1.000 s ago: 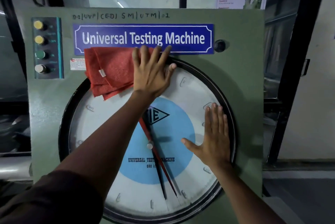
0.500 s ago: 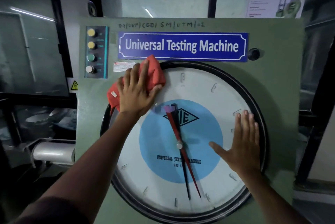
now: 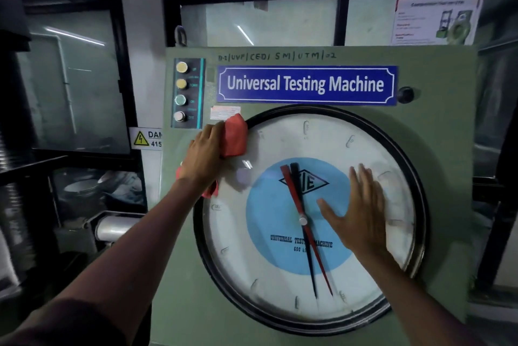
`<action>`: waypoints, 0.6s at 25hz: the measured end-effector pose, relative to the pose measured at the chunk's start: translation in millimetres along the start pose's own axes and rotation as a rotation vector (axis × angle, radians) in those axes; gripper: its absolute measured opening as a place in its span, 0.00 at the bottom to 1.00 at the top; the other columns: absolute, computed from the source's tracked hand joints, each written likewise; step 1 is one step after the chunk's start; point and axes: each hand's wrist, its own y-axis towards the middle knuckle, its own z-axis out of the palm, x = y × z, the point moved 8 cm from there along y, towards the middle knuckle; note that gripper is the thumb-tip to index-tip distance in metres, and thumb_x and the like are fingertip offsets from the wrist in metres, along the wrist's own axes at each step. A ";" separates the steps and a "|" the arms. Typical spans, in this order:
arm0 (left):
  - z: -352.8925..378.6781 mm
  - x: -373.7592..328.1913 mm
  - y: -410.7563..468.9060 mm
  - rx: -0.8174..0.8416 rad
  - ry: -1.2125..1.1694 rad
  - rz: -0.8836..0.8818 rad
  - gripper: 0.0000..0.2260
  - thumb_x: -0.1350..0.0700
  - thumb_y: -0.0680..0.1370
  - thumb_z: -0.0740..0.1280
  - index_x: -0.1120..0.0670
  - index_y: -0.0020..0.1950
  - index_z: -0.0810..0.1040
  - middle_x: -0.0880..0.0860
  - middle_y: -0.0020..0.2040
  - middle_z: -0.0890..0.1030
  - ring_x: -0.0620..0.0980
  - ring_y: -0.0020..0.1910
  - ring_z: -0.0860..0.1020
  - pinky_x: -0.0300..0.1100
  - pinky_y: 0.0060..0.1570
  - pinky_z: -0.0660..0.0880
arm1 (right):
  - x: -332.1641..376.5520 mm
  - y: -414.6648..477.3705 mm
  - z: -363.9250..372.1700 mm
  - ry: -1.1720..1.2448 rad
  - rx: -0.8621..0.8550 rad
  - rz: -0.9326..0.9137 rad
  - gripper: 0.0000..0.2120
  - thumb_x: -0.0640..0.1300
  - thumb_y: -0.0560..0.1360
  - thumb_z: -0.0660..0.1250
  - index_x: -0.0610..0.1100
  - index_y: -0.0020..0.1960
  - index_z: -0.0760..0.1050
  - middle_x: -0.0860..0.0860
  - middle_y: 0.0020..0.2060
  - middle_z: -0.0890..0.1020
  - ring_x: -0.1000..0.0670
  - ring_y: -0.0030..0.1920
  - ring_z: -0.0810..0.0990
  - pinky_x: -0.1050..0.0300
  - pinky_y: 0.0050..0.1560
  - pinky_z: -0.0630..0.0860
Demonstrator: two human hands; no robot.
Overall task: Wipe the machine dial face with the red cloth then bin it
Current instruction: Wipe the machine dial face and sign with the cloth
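The big round dial face (image 3: 280,284), white with a blue centre and red and black pointers, fills the green machine front. My left hand (image 3: 204,155) presses the red cloth (image 3: 235,135) against the dial's upper left rim; the cloth bunches above my fingers and a bit shows below my wrist. My right hand (image 3: 361,211) lies flat, fingers spread, on the right half of the dial glass, holding nothing. No bin is in view.
A blue "Universal Testing Machine" sign (image 3: 307,84) sits above the dial. A strip of push buttons (image 3: 181,93) is at the upper left of the panel, a black knob (image 3: 405,95) at upper right. A yellow danger sticker (image 3: 145,138) is on the post at left.
My left hand has swept the red cloth from the top of the dial leftward and down along the upper left rim. My right hand stays flat on the glass. The camera view shifted.
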 end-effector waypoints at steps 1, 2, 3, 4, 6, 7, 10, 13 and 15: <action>-8.5 6.6 -6.8 0.003 0.045 0.009 0.34 0.67 0.73 0.69 0.57 0.79 0.67 0.61 0.67 0.76 0.67 0.62 0.76 0.59 0.60 0.74 | 25.7 1.3 2.7 0.026 0.013 -0.069 0.50 0.72 0.76 0.59 0.38 0.84 0.63 0.39 0.85 0.63 0.38 0.86 0.59 0.35 0.85 0.58; -19.6 13.8 -14.7 0.002 0.102 0.020 0.33 0.67 0.73 0.69 0.57 0.78 0.67 0.61 0.66 0.76 0.66 0.62 0.77 0.59 0.60 0.74 | 52.0 2.2 5.9 0.054 0.020 -0.127 0.48 0.72 0.76 0.59 0.38 0.84 0.64 0.39 0.84 0.65 0.38 0.86 0.61 0.35 0.85 0.60; -29.8 19.2 -22.5 -0.002 0.161 0.034 0.33 0.67 0.73 0.69 0.57 0.78 0.68 0.60 0.66 0.77 0.65 0.62 0.77 0.59 0.59 0.74 | 75.7 2.9 8.7 0.076 0.026 -0.171 0.47 0.71 0.76 0.60 0.38 0.83 0.66 0.40 0.84 0.67 0.37 0.85 0.63 0.35 0.84 0.61; -42.6 26.1 -32.3 -0.007 0.221 0.039 0.32 0.66 0.73 0.69 0.57 0.78 0.68 0.60 0.66 0.77 0.65 0.62 0.77 0.59 0.58 0.74 | 100.9 2.9 11.7 0.098 0.034 -0.205 0.46 0.71 0.77 0.60 0.38 0.83 0.67 0.40 0.83 0.68 0.37 0.85 0.64 0.35 0.83 0.62; -71.6 40.7 -54.0 -0.027 0.324 0.035 0.31 0.66 0.74 0.69 0.58 0.77 0.69 0.60 0.66 0.78 0.65 0.62 0.78 0.60 0.58 0.74 | 149.8 2.0 15.8 0.145 0.060 -0.253 0.46 0.71 0.76 0.60 0.39 0.83 0.67 0.40 0.83 0.68 0.37 0.84 0.65 0.37 0.83 0.62; -89.5 51.6 -66.5 -0.042 0.375 0.020 0.31 0.65 0.74 0.69 0.58 0.78 0.70 0.60 0.66 0.78 0.64 0.62 0.78 0.59 0.58 0.74 | 176.5 0.0 17.2 0.175 0.082 -0.278 0.47 0.71 0.76 0.59 0.40 0.83 0.66 0.40 0.83 0.67 0.38 0.84 0.65 0.38 0.84 0.60; -142.8 83.4 -100.9 -0.064 0.497 -0.051 0.32 0.62 0.75 0.72 0.59 0.79 0.69 0.59 0.67 0.78 0.63 0.63 0.78 0.58 0.61 0.72 | 250.1 -5.2 17.1 0.263 0.142 -0.365 0.47 0.71 0.77 0.58 0.41 0.85 0.61 0.40 0.85 0.63 0.38 0.86 0.60 0.40 0.86 0.56; -197.3 109.3 -142.8 -0.044 0.608 -0.161 0.34 0.58 0.75 0.67 0.59 0.81 0.65 0.59 0.69 0.76 0.61 0.67 0.76 0.56 0.66 0.70 | 319.8 -19.1 12.3 0.360 0.177 -0.420 0.48 0.72 0.76 0.58 0.42 0.86 0.61 0.39 0.85 0.63 0.38 0.87 0.59 0.39 0.87 0.55; -238.2 122.2 -177.6 -0.051 0.669 -0.227 0.34 0.57 0.75 0.66 0.60 0.81 0.65 0.59 0.70 0.76 0.62 0.67 0.75 0.58 0.67 0.70 | 367.1 -35.9 4.9 0.429 0.177 -0.469 0.48 0.71 0.76 0.59 0.42 0.86 0.61 0.40 0.85 0.63 0.38 0.86 0.60 0.39 0.87 0.55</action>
